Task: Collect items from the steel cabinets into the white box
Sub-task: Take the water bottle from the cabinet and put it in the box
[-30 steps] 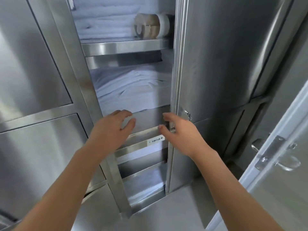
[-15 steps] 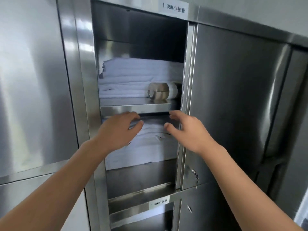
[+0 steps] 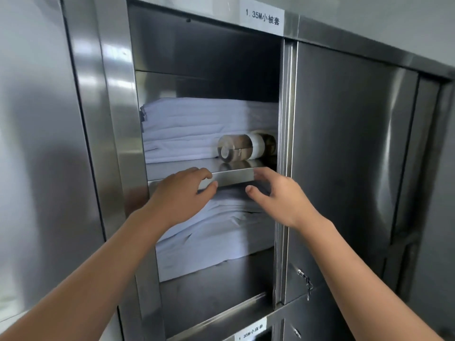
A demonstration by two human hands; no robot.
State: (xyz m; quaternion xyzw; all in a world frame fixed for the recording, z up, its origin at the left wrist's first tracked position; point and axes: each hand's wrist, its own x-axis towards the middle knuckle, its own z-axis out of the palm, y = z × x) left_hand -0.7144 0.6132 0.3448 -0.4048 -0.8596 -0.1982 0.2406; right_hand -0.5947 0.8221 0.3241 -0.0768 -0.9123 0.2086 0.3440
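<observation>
Two bare forearms are angling up from the bottom of the view. The left hand (image 3: 181, 195) is hovering in front of the middle shelf's front lip (image 3: 234, 178), its grip loosely curved and holding nothing. Whether its fingers are touching the steel, I cannot tell. The right hand (image 3: 280, 198) is hovering just beside it to the right, near the cabinet's right post. Its grip is half open, thumb apart from the fingers, with nothing in it either.

Both hands are sitting in the open bay of the steel cabinet (image 3: 115, 119). Under the lip, a slumped stack of white linen (image 3: 216, 242) is lying on the lower shelf, partly hidden by the hands. Down at the near edge a small paper label (image 3: 251, 333) is showing.

Farther in, on the upper shelf, a brownish roll (image 3: 235, 150) is lying on its side at the right end, with a white roll (image 3: 257, 146) touching it from behind. Left of and behind them, a neat stack of folded white linen (image 3: 192, 129) is filling the shelf.

To the right, a closed steel door (image 3: 344, 156) is carrying a small latch (image 3: 304, 279). Above the bay, a white label (image 3: 262, 17) is reading "1.35M".
</observation>
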